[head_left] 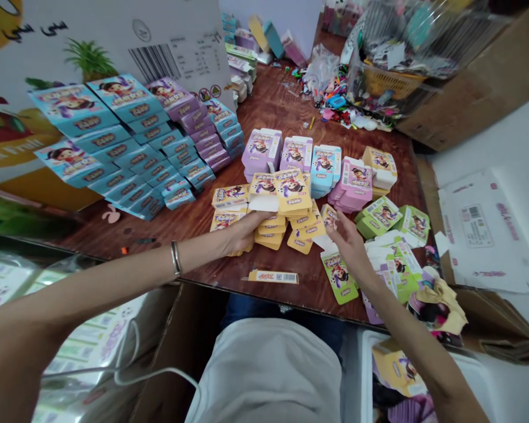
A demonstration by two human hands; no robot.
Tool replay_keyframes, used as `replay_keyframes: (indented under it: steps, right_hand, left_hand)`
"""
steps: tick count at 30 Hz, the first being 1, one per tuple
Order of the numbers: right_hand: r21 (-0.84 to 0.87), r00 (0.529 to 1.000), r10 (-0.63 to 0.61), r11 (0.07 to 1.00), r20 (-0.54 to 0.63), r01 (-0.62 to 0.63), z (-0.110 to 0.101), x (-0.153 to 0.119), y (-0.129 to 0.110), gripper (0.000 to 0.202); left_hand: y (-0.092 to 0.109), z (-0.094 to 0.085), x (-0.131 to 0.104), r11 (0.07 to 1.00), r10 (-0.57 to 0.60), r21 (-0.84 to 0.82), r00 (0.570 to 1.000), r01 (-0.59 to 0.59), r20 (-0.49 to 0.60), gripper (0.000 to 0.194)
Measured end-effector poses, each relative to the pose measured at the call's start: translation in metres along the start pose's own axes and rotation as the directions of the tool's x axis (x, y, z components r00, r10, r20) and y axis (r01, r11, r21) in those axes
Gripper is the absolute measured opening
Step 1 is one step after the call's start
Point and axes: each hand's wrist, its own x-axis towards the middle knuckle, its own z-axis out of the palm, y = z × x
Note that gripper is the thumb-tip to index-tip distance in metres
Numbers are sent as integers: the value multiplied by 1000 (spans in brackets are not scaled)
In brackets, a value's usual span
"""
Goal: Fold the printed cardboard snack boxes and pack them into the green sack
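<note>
dim-to-moderate diffuse light, soft shadows, faint sheen on the tabletop [271,108], slight overall softness, edges stretched

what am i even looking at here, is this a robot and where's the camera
There is no robot: these are a person's bare hands. The single picture comes from a camera worn on their head, looking forward and down, so their light shirt shows at the bottom. On the brown table stand stacked blue cartons and purple cartons, with green cartons on the right and small colorful plastic pieces farther back. The left hand is at the yellow cartons in the middle, its fingertips partly hidden. The right hand holds a small yellow carton by its edge.
</note>
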Motion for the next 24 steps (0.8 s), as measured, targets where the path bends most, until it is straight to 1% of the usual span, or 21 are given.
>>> replay_keyframes:
  steps: [1,2,3,4,5,6,7,8,9,11,13,14,15,16,17,18,19,20,21,22,24]
  right_hand:
    - [-117,989,-144,983,20,145,0,-15,1,58]
    - [-230,956,-278,928,95,293,3,-30,3,55]
    - [-311,899,-379,846,221,433,6,-45,6,56]
    - [-350,823,-436,755,365,555,12,-57,9,61]
    - [-365,747,-456,671,483,646,18,-67,14,68]
    - [-377,691,-451,604,564,702,26,-73,20,72]
    - [-396,664,-441,557,604,730,34,-76,27,71]
    - [-420,662,-432,532,612,735,41,-77,33,64]
    - [-440,674,-427,528,602,727,47,-75,38,56]
    - [-425,701,-435,575,564,699,52,-69,44,45]
    - [-345,735,-446,677,510,650,47,-63,41,40]
    - [-300,768,-441,738,464,605,40,-61,37,38]
    - [-265,816,-425,797,393,542,33,-58,30,37]
    - [-240,872,-396,851,288,467,24,-53,23,36]
    - [-218,920,-359,896,154,386,15,-48,15,36]
    - [-192,946,-323,929,2,317,7,-40,7,37]
    - [-164,945,-295,948,-143,271,0,-31,1,40]
    - [-142,922,-281,958,-266,250,-5,-20,-3,44]
    - [-135,894,-277,960,-353,244,-9,-8,-6,47]
    - [-143,872,-279,960,-402,241,-10,3,-6,50]
    - [-187,865,-282,957,-416,222,-8,22,-1,54]
  left_hand:
    - [-2,-2,-2,1000,2,-4,1000,-2,-11,22]
    - [-3,-3,-3,1000,7,-1,1000,-7,-16,23]
    - [-5,-5,-4,1000,14,6,1000,-14,-15,24]
    - [-7,-6,-5,1000,23,15,1000,-23,-10,23]
    - [-9,-7,-6,999,34,23,999,-34,-6,23]
    - [-10,-8,-6,999,38,31,999,-38,-4,22]
    - [-10,-9,-7,999,38,37,999,-37,-12,22]
    - [-10,-9,-7,998,39,41,999,-38,-26,22]
    - [-10,-10,-8,998,41,42,998,-39,-46,23]
    - [-8,-12,-9,999,34,36,997,-31,-72,26]
    - [-5,-15,-11,1000,26,13,998,-25,-63,30]
    - [-4,-18,-11,1000,21,1,998,-21,-51,31]
    - [-3,-20,-11,1000,18,-10,999,-19,-44,31]
    - [-2,-23,-11,1000,21,-20,999,-22,-42,31]
    - [-2,-25,-11,999,30,-27,999,-31,-44,31]
    - [-1,-27,-10,999,37,-32,998,-39,-50,32]
    - [-1,-29,-10,998,46,-36,997,-48,-55,33]
    - [-1,-30,-9,998,56,-39,997,-58,-60,36]
    - [-2,-31,-9,997,63,-38,996,-65,-64,38]
    - [-2,-31,-9,997,66,-36,995,-69,-72,39]
    - [-3,-31,-11,997,74,-28,993,-77,-94,35]
